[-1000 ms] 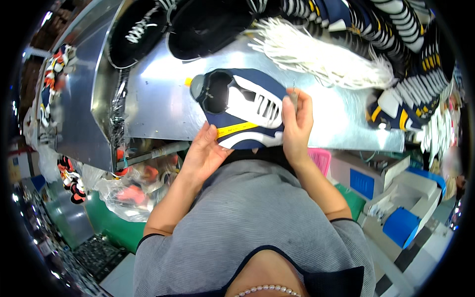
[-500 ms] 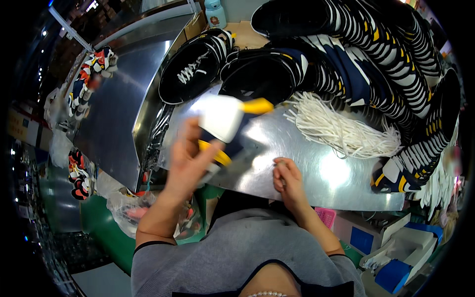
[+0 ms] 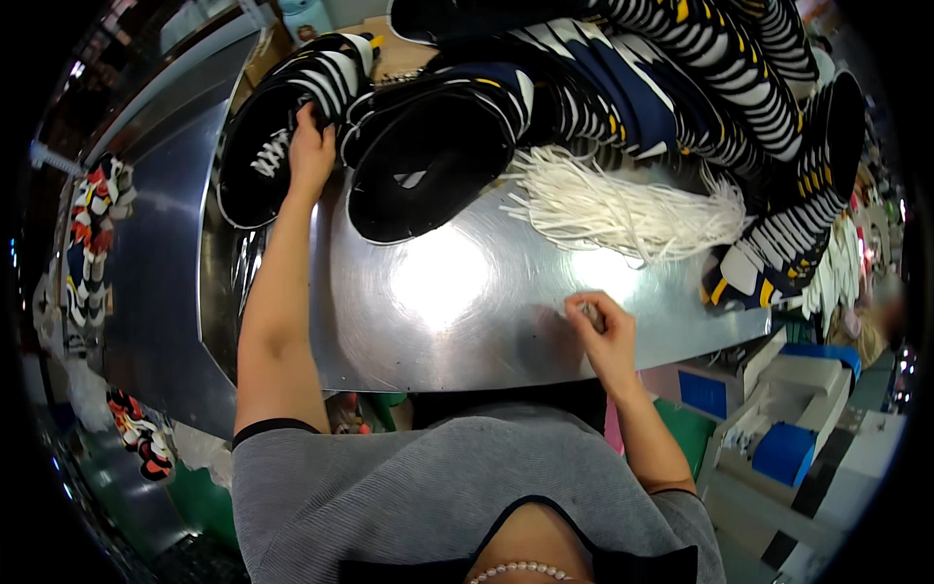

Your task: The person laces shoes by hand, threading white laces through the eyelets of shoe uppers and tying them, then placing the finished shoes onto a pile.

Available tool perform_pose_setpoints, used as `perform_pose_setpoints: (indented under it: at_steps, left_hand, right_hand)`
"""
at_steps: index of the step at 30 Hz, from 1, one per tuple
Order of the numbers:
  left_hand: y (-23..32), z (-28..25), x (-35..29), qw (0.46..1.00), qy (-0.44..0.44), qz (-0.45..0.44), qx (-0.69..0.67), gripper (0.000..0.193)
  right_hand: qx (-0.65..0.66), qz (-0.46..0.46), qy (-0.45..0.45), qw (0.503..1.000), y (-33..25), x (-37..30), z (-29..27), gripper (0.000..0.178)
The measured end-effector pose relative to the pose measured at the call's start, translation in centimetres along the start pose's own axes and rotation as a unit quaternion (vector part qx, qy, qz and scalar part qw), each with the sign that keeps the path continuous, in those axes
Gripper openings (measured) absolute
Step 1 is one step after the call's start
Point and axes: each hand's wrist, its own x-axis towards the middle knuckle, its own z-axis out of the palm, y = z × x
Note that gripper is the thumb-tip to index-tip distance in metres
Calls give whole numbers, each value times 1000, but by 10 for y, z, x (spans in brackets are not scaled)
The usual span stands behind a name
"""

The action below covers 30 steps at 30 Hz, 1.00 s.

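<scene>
At the left, a nested stack of black shoe uppers (image 3: 248,180) with white stripes leans on the metal tabletop, white lacing showing inside the top one. My left hand (image 3: 312,156) reaches to its right edge, fingers and thumb closed about the rim of a shoe upper; the fingertips are partly hidden. Beside it a second stack of uppers (image 3: 428,175) opens toward me. My right hand (image 3: 608,336) hovers over the near part of the table, curled in a pinch. Whatever it may hold is too small to make out. A bundle of white shoelaces (image 3: 623,209) lies beyond it.
Long rows of nested striped uppers (image 3: 700,78) fill the far right. Another upper stack (image 3: 778,234) stands at the table's right end. A second metal table (image 3: 161,263) adjoins on the left, with colourful shoe parts (image 3: 92,234) past it. Lower right are grey-and-blue boxes (image 3: 783,428).
My left hand has carried the white, navy and yellow upper from mid-table to the far left stack. My right hand stays curled near the table's front. The view has shifted rightward.
</scene>
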Motion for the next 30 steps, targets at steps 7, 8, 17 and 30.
perform_pose_setpoints:
  at_steps: [7,8,17,30]
  left_hand:
    - [98,-84,-121,983,-57,-91,-150,34]
    - [103,-85,-131,993,-54,-54,-85,36]
    - [110,-64,-137,990,16,-137,-23,21]
    - [275,-44,-270,965,-133,189,-121,32]
  right_hand:
    - [-277,-239,148,919,-17,101,-8,12]
    - [-305,-233,161,909,-14,124,-11,11]
    - [-428,-156,56,888,-7,206,-14,18]
    - [160,-458,-26,874,-181,41,-105,15]
